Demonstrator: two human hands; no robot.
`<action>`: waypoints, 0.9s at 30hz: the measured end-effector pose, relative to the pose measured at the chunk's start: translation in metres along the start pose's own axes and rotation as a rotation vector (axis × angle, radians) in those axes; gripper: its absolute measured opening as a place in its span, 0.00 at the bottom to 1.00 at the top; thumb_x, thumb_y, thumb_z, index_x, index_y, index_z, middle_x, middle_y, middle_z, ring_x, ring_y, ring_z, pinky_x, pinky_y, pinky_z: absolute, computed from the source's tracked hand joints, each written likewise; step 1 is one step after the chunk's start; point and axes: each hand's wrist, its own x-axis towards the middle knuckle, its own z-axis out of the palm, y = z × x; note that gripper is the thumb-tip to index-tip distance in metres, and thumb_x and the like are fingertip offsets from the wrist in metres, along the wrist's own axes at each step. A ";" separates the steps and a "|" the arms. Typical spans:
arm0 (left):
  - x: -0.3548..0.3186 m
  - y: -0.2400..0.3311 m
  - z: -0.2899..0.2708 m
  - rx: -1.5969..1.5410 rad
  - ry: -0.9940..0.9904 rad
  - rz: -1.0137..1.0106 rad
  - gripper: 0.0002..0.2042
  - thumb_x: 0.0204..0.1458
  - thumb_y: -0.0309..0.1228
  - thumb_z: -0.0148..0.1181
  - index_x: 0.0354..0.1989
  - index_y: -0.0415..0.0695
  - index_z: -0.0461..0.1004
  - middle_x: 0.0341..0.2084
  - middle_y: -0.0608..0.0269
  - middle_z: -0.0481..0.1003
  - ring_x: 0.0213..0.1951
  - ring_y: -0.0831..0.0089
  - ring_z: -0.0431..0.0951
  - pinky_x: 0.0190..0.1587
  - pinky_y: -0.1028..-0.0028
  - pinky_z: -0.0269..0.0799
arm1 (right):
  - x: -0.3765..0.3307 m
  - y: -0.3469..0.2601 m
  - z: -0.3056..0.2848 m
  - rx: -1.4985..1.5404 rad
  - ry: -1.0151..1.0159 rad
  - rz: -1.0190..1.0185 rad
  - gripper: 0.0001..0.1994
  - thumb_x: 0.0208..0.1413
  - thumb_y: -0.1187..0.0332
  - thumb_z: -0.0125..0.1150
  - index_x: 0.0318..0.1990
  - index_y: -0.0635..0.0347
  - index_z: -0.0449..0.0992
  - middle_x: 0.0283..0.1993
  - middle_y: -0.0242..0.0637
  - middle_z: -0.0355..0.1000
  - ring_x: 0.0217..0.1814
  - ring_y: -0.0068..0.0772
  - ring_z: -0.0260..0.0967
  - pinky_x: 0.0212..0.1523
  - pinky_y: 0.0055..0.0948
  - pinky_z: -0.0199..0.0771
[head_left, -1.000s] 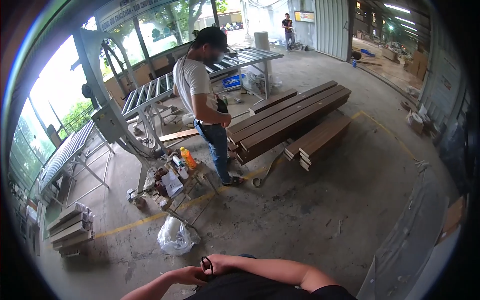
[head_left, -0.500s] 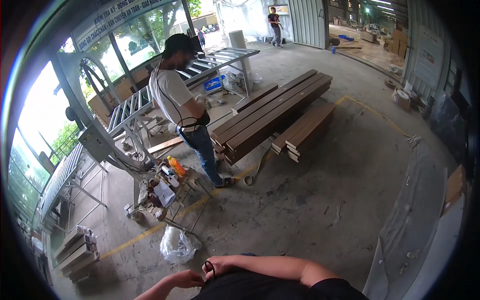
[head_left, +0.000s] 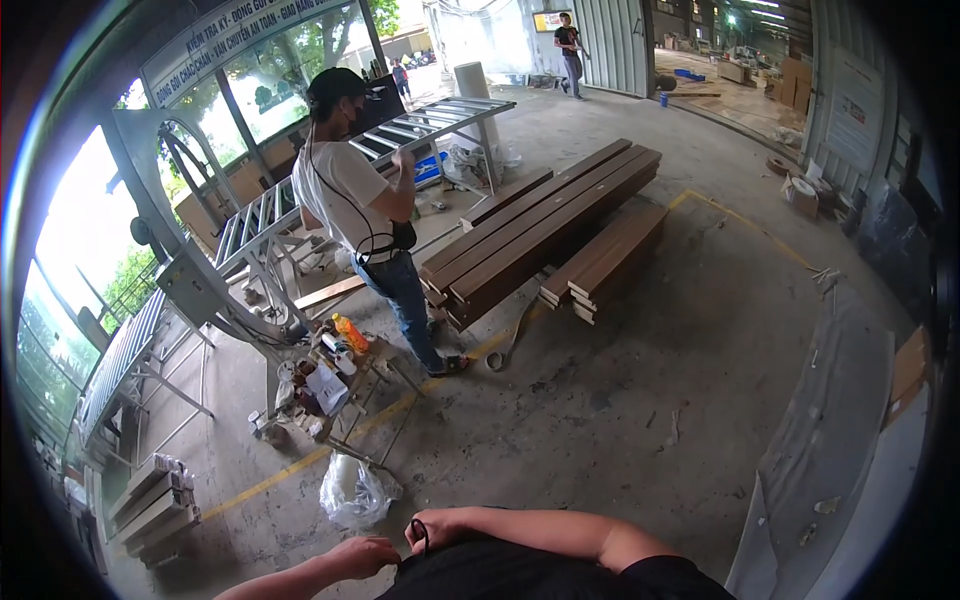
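Close to my body at the lower edge, my right hand [head_left: 434,527] is closed around a thin black cord [head_left: 422,537], which makes a small loop over the fingers. Just left of it is my left hand [head_left: 366,556], its fingers curled together against the edge of my black shirt [head_left: 490,572]. What those fingers hold, if anything, is too small to make out. A clear plastic bag [head_left: 358,492] with something white inside lies on the floor beyond my hands.
Ahead, long brown boards [head_left: 550,230] lie stacked, with a shorter stack [head_left: 608,262] beside them. A co-worker [head_left: 350,190] stands left of them by a roller conveyor [head_left: 430,125]. A cluttered small table [head_left: 335,375] stands nearer. Grey sheeting [head_left: 810,470] lies right.
My left hand has shifted slightly left and up, a little away from my right hand, which stays on the cord. The co-worker has raised a forearm; a distant person has moved right.
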 end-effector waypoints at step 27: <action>0.038 0.033 -0.033 0.146 0.478 0.105 0.09 0.44 0.24 0.61 0.34 0.50 0.76 0.25 0.69 0.75 0.34 0.68 0.77 0.43 0.69 0.68 | -0.025 0.010 -0.004 -0.041 0.089 -0.067 0.09 0.54 0.67 0.65 0.37 0.63 0.77 0.33 0.34 0.77 0.36 0.25 0.71 0.39 0.30 0.71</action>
